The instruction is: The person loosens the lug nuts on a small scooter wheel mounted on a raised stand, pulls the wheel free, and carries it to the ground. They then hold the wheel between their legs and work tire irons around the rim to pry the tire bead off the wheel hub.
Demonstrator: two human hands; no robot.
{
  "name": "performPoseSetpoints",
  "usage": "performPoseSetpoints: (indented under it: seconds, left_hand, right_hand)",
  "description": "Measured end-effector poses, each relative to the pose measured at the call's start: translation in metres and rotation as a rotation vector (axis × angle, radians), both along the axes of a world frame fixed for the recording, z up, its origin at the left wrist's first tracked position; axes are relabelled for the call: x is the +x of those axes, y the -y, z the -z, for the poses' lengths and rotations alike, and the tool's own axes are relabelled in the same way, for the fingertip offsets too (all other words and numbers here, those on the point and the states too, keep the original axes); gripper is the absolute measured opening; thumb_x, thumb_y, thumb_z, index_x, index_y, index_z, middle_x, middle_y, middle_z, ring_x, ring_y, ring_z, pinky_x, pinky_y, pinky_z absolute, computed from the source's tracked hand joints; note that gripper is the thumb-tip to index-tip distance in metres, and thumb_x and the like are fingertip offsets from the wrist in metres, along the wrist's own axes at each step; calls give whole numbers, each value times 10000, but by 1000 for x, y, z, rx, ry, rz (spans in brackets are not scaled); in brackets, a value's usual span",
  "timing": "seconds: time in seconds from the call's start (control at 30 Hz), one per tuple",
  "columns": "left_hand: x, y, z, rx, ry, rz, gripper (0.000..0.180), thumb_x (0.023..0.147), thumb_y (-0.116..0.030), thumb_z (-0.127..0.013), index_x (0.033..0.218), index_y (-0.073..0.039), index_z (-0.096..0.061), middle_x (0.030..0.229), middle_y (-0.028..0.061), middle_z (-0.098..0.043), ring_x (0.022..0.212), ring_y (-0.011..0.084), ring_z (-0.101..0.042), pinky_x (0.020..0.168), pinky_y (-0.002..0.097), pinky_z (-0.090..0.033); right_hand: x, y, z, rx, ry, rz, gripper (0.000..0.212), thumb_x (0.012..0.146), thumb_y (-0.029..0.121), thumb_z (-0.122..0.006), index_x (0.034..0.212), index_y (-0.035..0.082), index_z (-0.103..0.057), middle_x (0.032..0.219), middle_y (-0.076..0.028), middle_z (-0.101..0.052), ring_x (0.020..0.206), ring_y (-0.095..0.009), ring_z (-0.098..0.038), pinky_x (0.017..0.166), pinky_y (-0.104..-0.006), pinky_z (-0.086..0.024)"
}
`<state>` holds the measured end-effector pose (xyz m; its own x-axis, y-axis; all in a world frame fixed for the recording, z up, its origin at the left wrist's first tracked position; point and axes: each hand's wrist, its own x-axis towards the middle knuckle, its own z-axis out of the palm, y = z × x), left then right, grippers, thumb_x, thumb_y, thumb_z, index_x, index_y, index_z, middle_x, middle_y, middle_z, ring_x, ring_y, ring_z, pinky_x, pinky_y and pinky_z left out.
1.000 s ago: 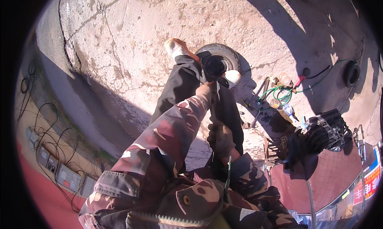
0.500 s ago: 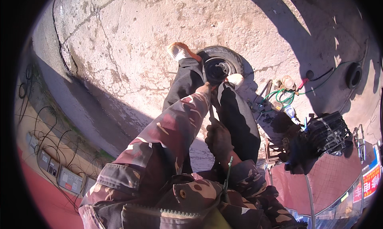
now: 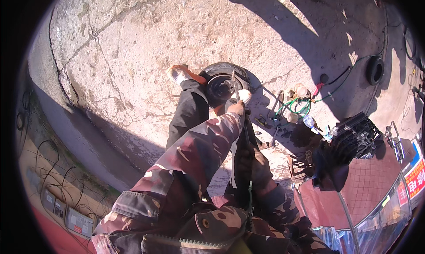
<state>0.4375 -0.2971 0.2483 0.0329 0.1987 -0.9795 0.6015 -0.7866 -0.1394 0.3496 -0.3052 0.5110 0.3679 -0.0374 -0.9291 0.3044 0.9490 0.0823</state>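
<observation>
A small wheel with a black tyre lies on the concrete between my feet, its dark rim facing up. A long, thin metal pry bar reaches over the wheel's right part; whether its tip touches the rim, I cannot tell. My left hand is closed round the bar's middle, just nearer than the wheel. Lower down, in shade, my right hand is closed about the bar's near end. White-and-orange shoes stand on either side of the tyre.
To the right lie a green hose, a red-handled tool, a clear bottle and scattered tools. Beyond them is a loose tyre. A black crate sits beside a maroon cover. Cables and grey boxes line the left wall.
The pry bar has swung rightward across the wheel, its far tip now over the right part. Both hands have moved right with it. The whole view has shifted slightly.
</observation>
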Motion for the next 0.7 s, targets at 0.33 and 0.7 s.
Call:
performPoseSetpoints:
  seconds: [0.33,0.7]
  left_hand:
    - [-14,7,29,-57,79,153,317,1023,-381,-555,997,-82,-660,706,70,-612,452,212,-500,427,373,-390]
    - [-77,6,-16,144,-68,135,397,1037,-431,-557,963,-47,-617,689,143,-676,481,279,-585,458,461,-455]
  right_hand:
    - [-26,-12,48,301,41,543,219,1112,310,-475,1016,145,-581,651,74,-416,474,-72,-386,435,-225,-347]
    - [-69,-25,12,252,14,402,233,1100,323,-477,1016,143,-601,632,96,-393,454,-39,-367,408,-215,-304]
